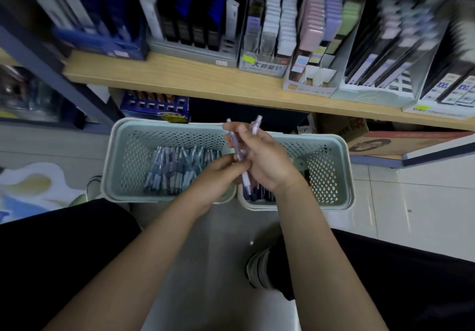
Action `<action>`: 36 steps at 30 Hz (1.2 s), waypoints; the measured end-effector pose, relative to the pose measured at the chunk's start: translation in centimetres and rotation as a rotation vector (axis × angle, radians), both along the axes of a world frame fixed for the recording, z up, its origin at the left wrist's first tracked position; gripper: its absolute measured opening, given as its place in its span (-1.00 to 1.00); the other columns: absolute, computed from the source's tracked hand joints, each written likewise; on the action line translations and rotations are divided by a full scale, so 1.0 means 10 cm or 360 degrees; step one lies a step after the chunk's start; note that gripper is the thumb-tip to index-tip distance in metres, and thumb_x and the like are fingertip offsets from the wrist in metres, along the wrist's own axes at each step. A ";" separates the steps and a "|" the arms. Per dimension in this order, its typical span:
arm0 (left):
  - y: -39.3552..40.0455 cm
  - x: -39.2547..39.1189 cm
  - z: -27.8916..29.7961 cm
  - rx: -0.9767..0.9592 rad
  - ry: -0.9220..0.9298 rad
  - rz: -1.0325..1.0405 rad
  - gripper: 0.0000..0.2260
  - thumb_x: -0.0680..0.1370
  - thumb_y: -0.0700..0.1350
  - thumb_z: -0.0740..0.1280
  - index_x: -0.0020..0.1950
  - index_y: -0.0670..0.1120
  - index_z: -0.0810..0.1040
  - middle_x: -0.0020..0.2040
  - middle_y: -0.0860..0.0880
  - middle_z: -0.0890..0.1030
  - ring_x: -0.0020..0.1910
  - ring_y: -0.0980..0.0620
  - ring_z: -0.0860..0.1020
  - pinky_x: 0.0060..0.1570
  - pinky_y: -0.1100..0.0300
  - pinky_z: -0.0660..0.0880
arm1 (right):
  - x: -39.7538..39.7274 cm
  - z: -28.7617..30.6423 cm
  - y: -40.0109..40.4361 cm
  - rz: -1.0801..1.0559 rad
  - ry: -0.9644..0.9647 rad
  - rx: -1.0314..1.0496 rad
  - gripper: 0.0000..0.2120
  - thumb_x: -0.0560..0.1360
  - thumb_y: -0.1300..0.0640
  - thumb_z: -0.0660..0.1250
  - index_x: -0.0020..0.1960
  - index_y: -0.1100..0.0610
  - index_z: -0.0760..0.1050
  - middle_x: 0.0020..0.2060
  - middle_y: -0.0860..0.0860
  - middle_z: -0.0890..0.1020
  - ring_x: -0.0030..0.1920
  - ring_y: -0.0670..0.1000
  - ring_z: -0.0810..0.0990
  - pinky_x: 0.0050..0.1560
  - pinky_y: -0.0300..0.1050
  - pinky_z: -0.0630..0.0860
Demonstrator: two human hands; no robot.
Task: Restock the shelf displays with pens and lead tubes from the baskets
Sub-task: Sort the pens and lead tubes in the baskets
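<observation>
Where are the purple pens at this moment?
In the head view, the purple pens are held in the right hand, above the gap between the two baskets, with the left hand touching them.

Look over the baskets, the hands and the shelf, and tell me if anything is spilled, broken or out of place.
Nothing stands out. Both baskets sit side by side on the floor, their pens inside. The right hand grips purple pens, and the left hand touches them. The shelf boxes look orderly, though blurred.

floor (385, 202): two baskets (133, 156) side by side | shelf (180, 73): display boxes (264, 66)
</observation>
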State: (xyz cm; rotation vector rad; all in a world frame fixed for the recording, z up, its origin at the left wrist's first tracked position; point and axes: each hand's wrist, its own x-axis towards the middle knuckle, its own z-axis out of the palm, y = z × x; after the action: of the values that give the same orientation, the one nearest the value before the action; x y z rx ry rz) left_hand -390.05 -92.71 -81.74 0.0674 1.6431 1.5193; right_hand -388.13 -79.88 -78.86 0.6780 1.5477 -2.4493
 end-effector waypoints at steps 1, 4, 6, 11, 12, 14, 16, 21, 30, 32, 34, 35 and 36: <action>-0.06 -0.01 0.02 0.0008 -0.0030 0.0013 -0.86 0.65 -0.12 0.26 0.11 -0.10 0.60 -0.11 -0.05 0.71 -0.09 0.04 0.68 -0.08 0.26 0.55 | -0.01 -0.01 -0.05 0.0018 -0.0029 0.0056 -0.76 0.69 0.08 0.17 0.09 0.09 0.61 0.06 -0.02 0.64 0.13 -0.05 0.58 0.17 -0.09 0.50; -0.25 -0.03 0.07 0.0033 -0.0101 0.0045 -0.87 0.67 -0.20 0.21 0.04 -0.19 0.53 -0.26 -0.08 0.66 -0.26 -0.01 0.61 -0.23 0.16 0.55 | -0.04 -0.07 -0.16 0.0089 -0.0097 0.0503 -0.81 0.68 0.03 0.21 0.02 0.02 0.59 0.02 -0.03 0.68 0.06 -0.04 0.62 0.14 -0.04 0.52; -0.37 -0.04 0.07 0.0010 -0.0034 -0.0005 -0.86 0.69 -0.19 0.21 0.01 -0.17 0.54 -0.26 -0.07 0.65 -0.29 0.00 0.60 -0.28 0.17 0.54 | -0.07 -0.10 -0.21 0.0182 -0.0154 0.0738 -0.82 0.66 -0.04 0.22 0.05 0.03 0.54 0.02 -0.03 0.68 0.07 -0.04 0.62 0.15 -0.06 0.50; -0.61 -0.17 -0.18 -0.0270 0.0082 0.0160 -0.87 0.70 -0.13 0.22 0.03 -0.14 0.51 -0.30 -0.08 0.65 -0.45 -0.03 0.61 -0.34 0.15 0.53 | -0.11 -0.38 -0.29 0.0124 -0.0217 0.1271 -0.65 0.61 -0.12 0.28 0.17 0.15 0.41 0.05 0.03 0.53 0.06 -0.01 0.52 0.03 -0.18 0.47; -0.67 -0.19 -0.30 -0.0386 0.0137 0.0212 -0.87 0.69 -0.12 0.23 -0.01 -0.12 0.50 -0.33 -0.06 0.65 -0.47 -0.03 0.60 -0.31 0.11 0.54 | -0.09 -0.51 -0.29 0.0078 -0.0243 0.1487 -0.62 0.61 -0.11 0.30 0.23 0.17 0.39 0.09 0.06 0.50 0.11 0.06 0.50 0.09 -0.07 0.49; -0.78 -0.24 -0.55 -0.0620 0.0254 0.0237 -0.84 0.67 -0.07 0.26 -0.10 -0.03 0.49 -0.36 -0.04 0.65 -0.43 -0.01 0.62 -0.20 0.00 0.61 | 0.01 -0.75 -0.30 0.0137 -0.0357 0.1724 -0.51 0.60 -0.09 0.31 0.36 0.21 0.32 0.23 0.16 0.44 0.23 0.17 0.44 0.19 0.06 0.45; -0.82 -0.25 -0.75 -0.0804 0.0367 0.0185 -0.82 0.66 -0.03 0.27 -0.14 0.01 0.47 -0.31 -0.02 0.67 -0.29 -0.02 0.67 -0.08 -0.08 0.64 | 0.10 -0.94 -0.34 0.0311 -0.0489 0.1618 -0.33 0.61 -0.14 0.26 0.54 0.20 0.11 0.43 0.23 0.31 0.40 0.27 0.34 0.33 0.15 0.38; -0.61 -0.23 -0.83 -0.1232 0.0677 -0.0413 -0.53 0.67 0.16 0.15 0.46 -0.09 0.28 0.37 -0.15 0.53 0.28 -0.18 0.54 0.16 -0.01 0.46 | 0.15 -1.12 -0.35 0.0403 -0.0602 0.1544 -0.12 0.60 -0.28 0.18 0.63 0.13 -0.21 0.60 0.23 0.02 0.56 0.28 0.16 0.46 0.28 0.26; -1.16 -0.27 -0.94 -0.1431 0.1503 -0.0390 -0.34 0.56 0.25 0.06 0.53 -0.14 0.32 0.51 -0.17 0.38 0.51 -0.20 0.30 0.41 -0.16 0.26 | 0.16 -1.09 -0.39 0.0336 -0.0512 0.1848 -0.14 0.57 -0.30 0.19 0.61 0.21 -0.02 0.51 0.27 0.22 0.50 0.30 0.22 0.41 0.30 0.30; -1.39 -0.37 -0.93 -0.1544 0.1707 -0.0246 -0.32 0.56 0.22 0.11 0.55 -0.19 0.29 0.55 -0.22 0.31 0.55 -0.22 0.23 0.47 -0.20 0.18 | 0.13 -1.04 -0.48 0.0157 -0.0261 0.2258 -0.21 0.55 -0.27 0.21 0.53 0.28 0.18 0.35 0.28 0.38 0.38 0.28 0.34 0.33 0.26 0.37; -1.59 -0.48 -0.90 -0.1626 0.1781 -0.0156 -0.25 0.54 0.24 0.14 0.59 -0.21 0.20 0.58 -0.26 0.23 0.58 -0.25 0.16 0.49 -0.21 0.13 | 0.02 -1.00 -0.60 0.0062 0.0019 0.2333 -0.35 0.56 -0.20 0.27 0.42 0.27 0.34 0.22 0.23 0.48 0.25 0.20 0.43 0.23 0.12 0.42; -1.69 -0.53 -0.90 -0.1659 0.1762 -0.0133 -0.20 0.53 0.27 0.16 0.60 -0.22 0.15 0.59 -0.27 0.19 0.59 -0.25 0.13 0.50 -0.20 0.11 | -0.06 -0.98 -0.67 0.0118 0.0079 0.2226 -0.43 0.57 -0.17 0.29 0.36 0.24 0.41 0.15 0.18 0.52 0.17 0.16 0.49 0.14 0.06 0.46; -1.78 -0.57 -0.91 -0.1687 0.1708 -0.0128 -0.14 0.51 0.32 0.17 0.61 -0.22 0.09 0.60 -0.28 0.15 0.60 -0.24 0.10 0.51 -0.19 0.11 | -0.14 -0.94 -0.76 0.0210 0.0054 0.2076 -0.50 0.57 -0.17 0.31 0.31 0.20 0.44 0.08 0.13 0.55 0.08 0.12 0.53 0.04 0.00 0.48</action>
State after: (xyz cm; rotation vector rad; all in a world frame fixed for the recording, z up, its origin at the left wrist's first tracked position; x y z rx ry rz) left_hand -395.73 -110.55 -90.87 0.4044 3.0372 0.3015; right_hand -389.53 -87.52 -88.24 0.5940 2.9577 -1.0710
